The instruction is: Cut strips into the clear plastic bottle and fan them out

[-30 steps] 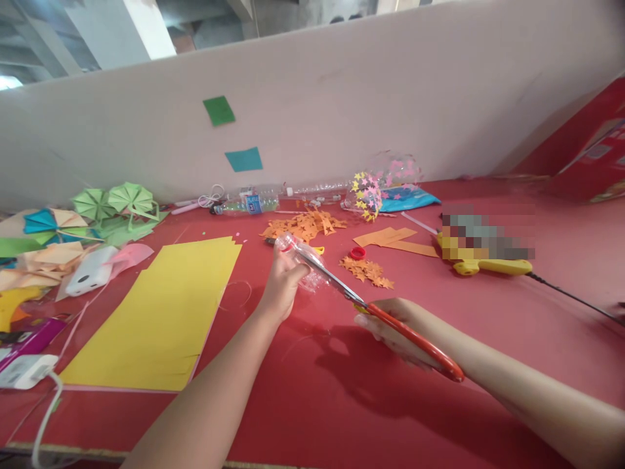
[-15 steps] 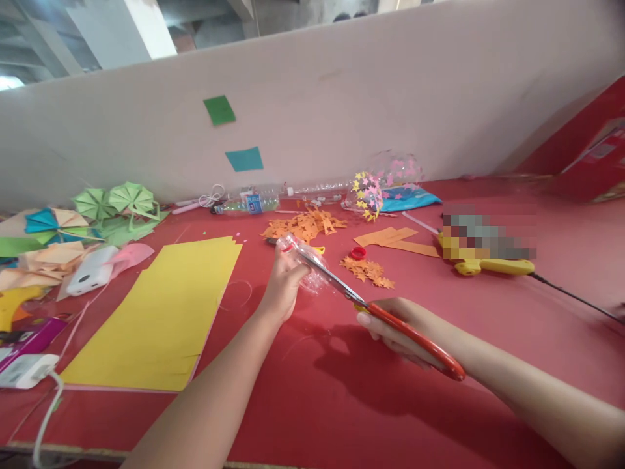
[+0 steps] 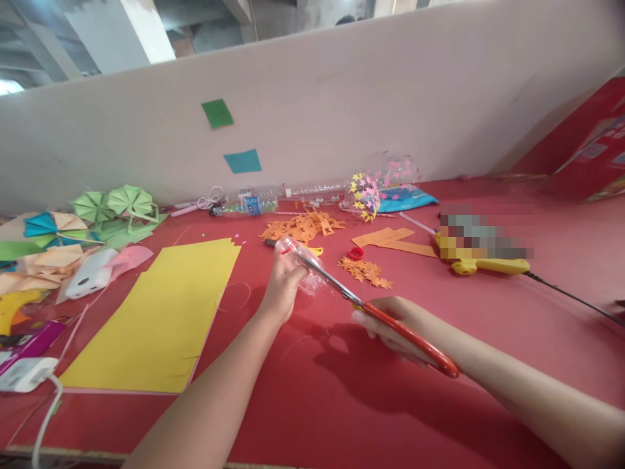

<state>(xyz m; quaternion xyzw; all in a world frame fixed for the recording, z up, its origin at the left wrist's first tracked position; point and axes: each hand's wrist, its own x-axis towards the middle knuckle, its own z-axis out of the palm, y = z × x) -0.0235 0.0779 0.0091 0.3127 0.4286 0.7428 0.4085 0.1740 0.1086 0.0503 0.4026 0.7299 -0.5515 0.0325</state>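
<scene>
My left grip is closed around a clear plastic bottle piece; my right grip holds the red-handled scissors, coming in from four o'clock. The blades meet the bottle piece, though it's too see-through to tell whether they bite. Around it on the counter: orange stars at three, orange scraps at twelve, yellow sheets between eight and nine.

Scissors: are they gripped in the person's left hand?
No, the right hand grips the scissors, while the left hand holds a clear plastic piece.
</scene>
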